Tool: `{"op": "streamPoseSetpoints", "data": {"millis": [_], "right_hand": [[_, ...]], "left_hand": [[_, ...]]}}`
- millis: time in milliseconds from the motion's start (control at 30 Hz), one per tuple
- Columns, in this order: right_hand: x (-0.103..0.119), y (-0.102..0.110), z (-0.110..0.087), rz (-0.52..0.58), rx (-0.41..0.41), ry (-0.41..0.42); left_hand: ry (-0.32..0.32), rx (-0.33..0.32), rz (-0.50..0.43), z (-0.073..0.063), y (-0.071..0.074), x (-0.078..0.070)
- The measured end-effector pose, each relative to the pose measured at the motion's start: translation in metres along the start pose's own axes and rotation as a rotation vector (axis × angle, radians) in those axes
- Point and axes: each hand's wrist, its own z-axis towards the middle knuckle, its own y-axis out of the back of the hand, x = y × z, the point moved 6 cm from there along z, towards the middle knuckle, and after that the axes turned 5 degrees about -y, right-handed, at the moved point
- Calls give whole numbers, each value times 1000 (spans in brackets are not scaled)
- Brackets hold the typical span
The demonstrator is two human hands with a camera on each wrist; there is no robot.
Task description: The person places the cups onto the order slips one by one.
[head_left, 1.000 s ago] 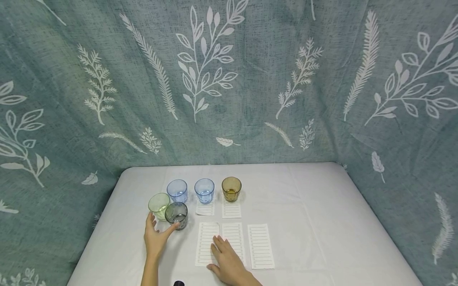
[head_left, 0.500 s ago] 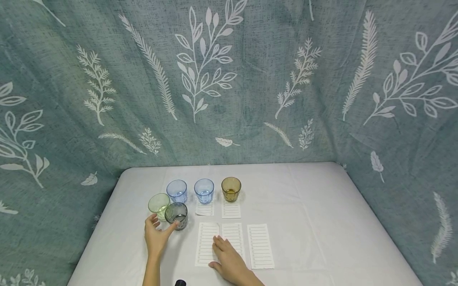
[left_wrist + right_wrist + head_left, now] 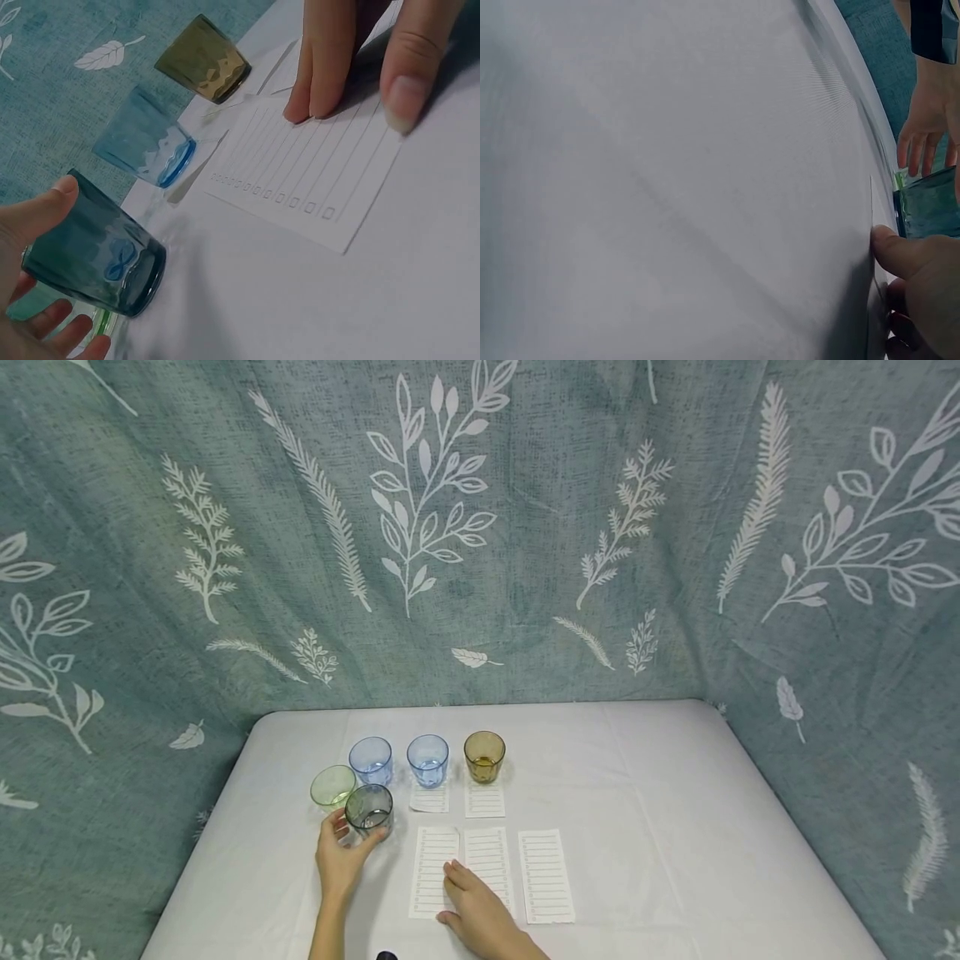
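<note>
My left hand curls round a dark grey glass in the head view, thumb on its near right side and fingers at its left. In the left wrist view the thumb lies along the grey glass, with the other fingers spread beneath. A green glass stands just behind it, partly hidden. My right hand rests on the left and middle near paper slips, fingers straight. Its fingertips press the lined slip in the left wrist view.
Two blue glasses and an amber glass stand at the back. Near the middle blue and amber glasses lie two short slips. Another lined slip lies right of my right hand. A small black object shows at the bottom edge.
My left hand has moved right, away from the green glass and closer round the grey one. The glasses look unmoved. My right hand has stayed almost still on the slips.
</note>
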Motion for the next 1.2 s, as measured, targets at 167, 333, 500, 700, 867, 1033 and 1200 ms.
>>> {"op": "streamPoseSetpoints", "data": {"millis": [167,333,500,700,867,1033,1200], "right_hand": [[0,-1,0,-49,3,19],[0,0,0,-73,-40,30],[0,1,0,-77,-93,39],[-1,1,0,-52,-117,4],[-2,-2,1,-51,-94,-29],[-1,-3,2,-57,-48,-56],[1,-4,2,-80,-27,-64]], "left_hand": [[-11,-4,7,0,-2,-1],[-17,-5,5,1,-4,0],[-21,-1,9,3,-6,1],[-31,-13,13,4,-8,1],[-28,-20,3,3,-9,2],[-28,-21,12,3,-9,2],[-29,-23,16,2,-9,2]]}}
